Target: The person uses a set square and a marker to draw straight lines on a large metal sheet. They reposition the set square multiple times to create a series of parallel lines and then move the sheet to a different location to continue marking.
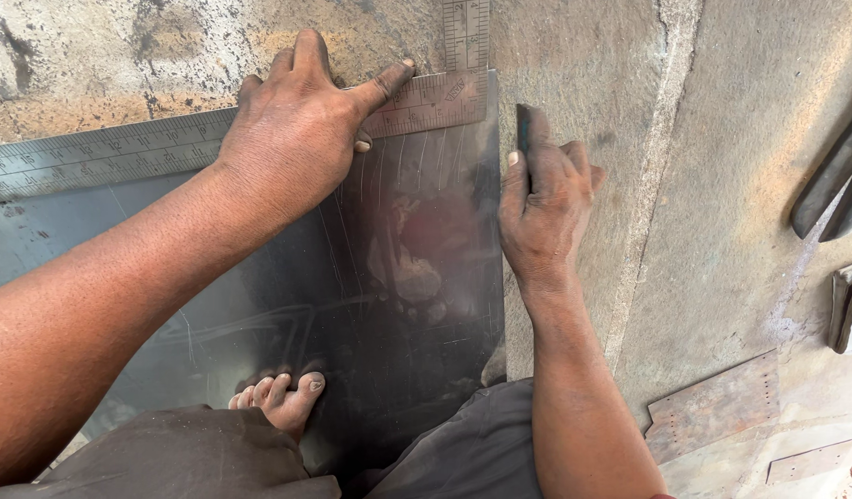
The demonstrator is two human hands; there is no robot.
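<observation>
A dark, shiny metal sheet (416, 305) lies flat on the concrete floor, with fine scratch lines near its top edge. A steel L-shaped square ruler (93, 157) rests along that top edge, its short arm (466, 32) running away from me. My left hand (301, 129) presses down on the ruler, forefinger stretched toward the corner. My right hand (541, 208) sits at the sheet's right edge, gripping a small dark pointed marking tool (527, 125) whose tip points upward. My bare toes (282, 393) rest on the sheet's near part.
Worn concrete floor (722, 185) spreads to the right. Rusty flat metal offcuts (717, 407) lie at the lower right. Dark metal bars (833, 176) and a stacked metal piece (849, 300) sit at the right edge. My knees in dark trousers fill the bottom.
</observation>
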